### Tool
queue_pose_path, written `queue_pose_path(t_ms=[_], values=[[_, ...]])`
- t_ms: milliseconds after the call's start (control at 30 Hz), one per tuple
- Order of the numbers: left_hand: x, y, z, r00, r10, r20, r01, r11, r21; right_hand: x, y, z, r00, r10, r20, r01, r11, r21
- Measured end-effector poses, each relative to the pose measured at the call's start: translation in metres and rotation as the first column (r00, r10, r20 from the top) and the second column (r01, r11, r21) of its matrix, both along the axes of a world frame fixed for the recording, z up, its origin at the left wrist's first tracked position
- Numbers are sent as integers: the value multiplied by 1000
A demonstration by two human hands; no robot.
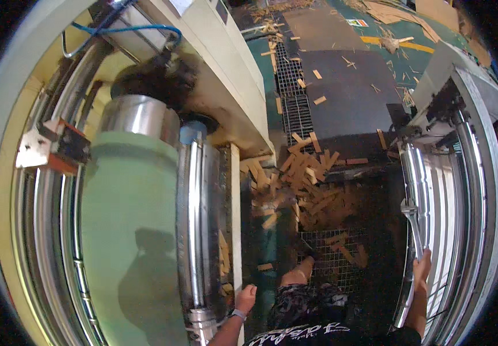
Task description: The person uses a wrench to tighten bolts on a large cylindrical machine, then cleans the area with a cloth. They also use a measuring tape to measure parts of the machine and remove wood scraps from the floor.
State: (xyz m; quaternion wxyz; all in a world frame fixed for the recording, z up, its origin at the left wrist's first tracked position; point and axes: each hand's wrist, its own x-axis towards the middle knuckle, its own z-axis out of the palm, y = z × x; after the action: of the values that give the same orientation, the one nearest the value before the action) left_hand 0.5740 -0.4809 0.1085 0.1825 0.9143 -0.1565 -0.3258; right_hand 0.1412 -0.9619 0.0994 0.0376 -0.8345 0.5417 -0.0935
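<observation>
My left hand point(245, 298) rests on the edge of a cream frame bar point(235, 219) beside a large pale green roller point(128, 230) and a shiny steel roller point(193, 213). A watch sits on that wrist. My right hand point(421, 268) is closed around a metal wrench point(414, 228) that points up along the chrome rollers point(433, 190) of the machine on the right. My bare leg point(296, 274) stands between the two machines on a metal grate.
Many wood veneer scraps point(301, 179) litter the dark floor and grating point(295, 98) ahead. A cream machine housing point(226, 63) with blue tubing point(128, 29) rises at upper left. A dark mat point(347, 92) and green floor lie beyond.
</observation>
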Motion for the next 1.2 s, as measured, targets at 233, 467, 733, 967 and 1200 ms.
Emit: queue_pose_path(t_ms=[233,467,733,967,1200], values=[[71,-69,14,999,47,26,-39,965,-259,254,52,60,973,-97,210,-109,610,785],[146,-117,43,996,53,78,-39,983,-178,492,34,50,876,287,388,-449,188,874],[179,-97,19,932,238,273,-241,970,-24,637,-38,77,603,536,591,-590,-198,782],[202,-261,69,852,524,12,-512,827,233,734,-139,72,331,765,552,-343,-447,826],[214,-357,95,748,620,-238,-621,780,78,787,-189,143,213,821,530,-229,-486,844]])
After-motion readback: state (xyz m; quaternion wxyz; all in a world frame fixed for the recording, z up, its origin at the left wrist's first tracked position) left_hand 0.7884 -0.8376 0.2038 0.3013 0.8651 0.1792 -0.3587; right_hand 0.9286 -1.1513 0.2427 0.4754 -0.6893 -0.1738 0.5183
